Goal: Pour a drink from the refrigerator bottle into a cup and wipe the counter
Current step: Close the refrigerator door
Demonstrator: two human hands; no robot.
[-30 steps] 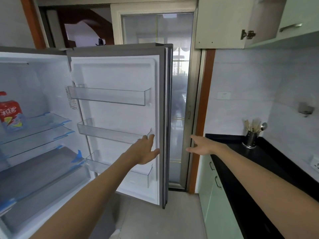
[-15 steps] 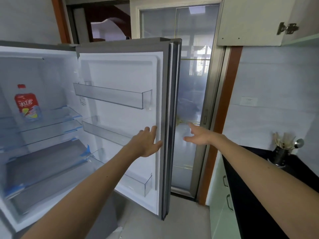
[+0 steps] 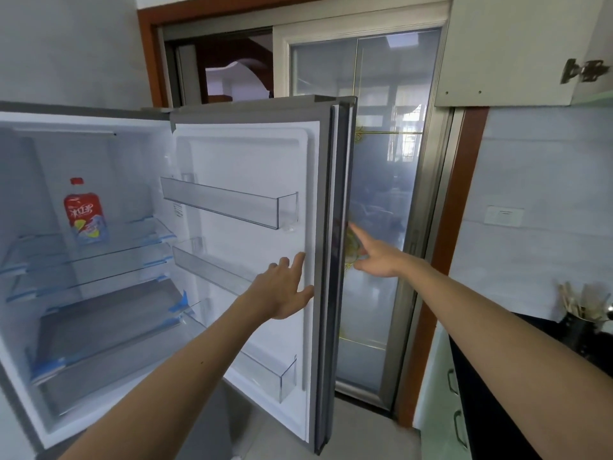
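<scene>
Bottle (image 3: pixel 84 210), red-capped and red-labelled, stands upright and alone on the upper glass shelf (image 3: pixel 132 242) inside the fridge, well to the left of the open door (image 3: pixel 252 161). Neither hand has it. Left hand (image 3: pixel 285 287) lies flat on the door's inner face near its free edge, fingers straight, holding nothing. Right hand (image 3: pixel 374 257) is stretched out just past that edge, on the door's outer side, fingers extended and empty; whether it touches the door cannot be told.

Likely risks: once let go, the door may swing back onto the reaching arm, and a hasty grab could topple the tall bottle on the smooth glass. No cup is in view.

Black desk (image 3: pixel 481 416) runs low to the right of the door, with a utensil pot (image 3: pixel 578 330) on it. A sliding panel (image 3: pixel 374 144) of glass stands behind the door, and a wall cabinet (image 3: pixel 514 44) hangs up to its right.
</scene>
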